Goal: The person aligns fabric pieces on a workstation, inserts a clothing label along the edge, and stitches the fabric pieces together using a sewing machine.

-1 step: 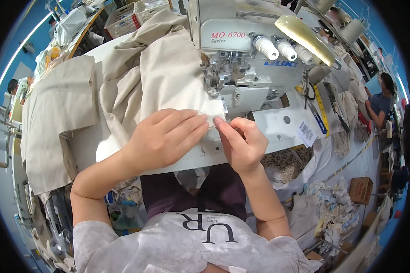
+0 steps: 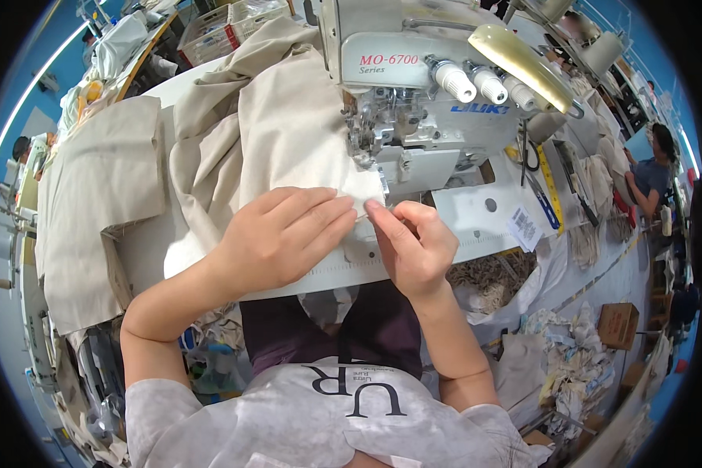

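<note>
A beige cloth (image 2: 288, 132), plain and creased, lies on the white table (image 2: 476, 210) with its near right corner just in front of the sewing machine (image 2: 413, 101); the left hand (image 2: 288, 234) rests flat on it with fingers spread open, and the right hand (image 2: 413, 242) has its grip pinched together on the cloth's edge. At the far edge a wire basket (image 2: 218, 31) holds pale bundles, too small to make out, and a cardboard box (image 2: 618, 324) stands on the floor at the right. Against the earlier frame, hands and cloth lie just as they did.
</note>
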Demonstrator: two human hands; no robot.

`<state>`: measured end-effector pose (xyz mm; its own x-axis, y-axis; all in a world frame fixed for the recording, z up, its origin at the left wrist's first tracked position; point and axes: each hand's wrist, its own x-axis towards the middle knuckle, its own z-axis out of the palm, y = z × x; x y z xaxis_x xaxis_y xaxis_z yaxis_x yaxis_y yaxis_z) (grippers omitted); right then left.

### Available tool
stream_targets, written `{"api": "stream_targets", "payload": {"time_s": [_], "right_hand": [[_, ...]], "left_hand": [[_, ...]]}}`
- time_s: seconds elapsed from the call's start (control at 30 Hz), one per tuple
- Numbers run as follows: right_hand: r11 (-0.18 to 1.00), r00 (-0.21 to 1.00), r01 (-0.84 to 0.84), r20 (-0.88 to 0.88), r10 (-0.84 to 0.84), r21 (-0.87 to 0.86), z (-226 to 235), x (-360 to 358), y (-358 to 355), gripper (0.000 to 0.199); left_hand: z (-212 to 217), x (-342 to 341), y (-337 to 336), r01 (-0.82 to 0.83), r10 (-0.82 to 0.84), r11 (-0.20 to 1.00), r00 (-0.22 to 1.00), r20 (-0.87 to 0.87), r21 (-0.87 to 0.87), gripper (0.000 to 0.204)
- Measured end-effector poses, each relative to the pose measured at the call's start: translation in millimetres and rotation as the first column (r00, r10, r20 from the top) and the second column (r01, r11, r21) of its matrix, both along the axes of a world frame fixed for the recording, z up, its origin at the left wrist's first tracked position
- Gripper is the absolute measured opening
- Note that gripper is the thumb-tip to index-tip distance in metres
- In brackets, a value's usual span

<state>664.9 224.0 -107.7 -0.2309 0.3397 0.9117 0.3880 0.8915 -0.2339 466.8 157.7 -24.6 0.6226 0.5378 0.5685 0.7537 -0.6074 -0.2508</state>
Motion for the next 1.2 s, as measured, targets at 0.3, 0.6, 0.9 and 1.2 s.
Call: {"api": "stream_targets", "payload": {"time_s": [0.3,0.6,0.9,1.2], "right_hand": [[1.0,1.0,-0.003,0.029,0.003,-0.017,15,-3,5,0.036],[0.92,0.984,-0.172,-0.099,0.147,-0.352,27,24,-20,0.024],[0.123,0.068,-0.992,-0.787,0.614,0.01,156,35,-69,0.091],[-0.171,-0.112,-0.985,-0.799,0.591,0.012,178,-29,-87,0.042]], "left_hand": [[16,-13,29,-0.111,0.121,0.983,0.991,0.062,-0.145,0.031],[27,-22,16,-0.159,0.252,0.945,0.912,0.323,-0.286,0.034],[1,-97,-74,-0.574,0.788,0.576,0.58,0.207,-0.582,0.054],[-25,-119,-72,-0.516,0.81,0.503,0.562,0.17,-0.694,0.066]]}}
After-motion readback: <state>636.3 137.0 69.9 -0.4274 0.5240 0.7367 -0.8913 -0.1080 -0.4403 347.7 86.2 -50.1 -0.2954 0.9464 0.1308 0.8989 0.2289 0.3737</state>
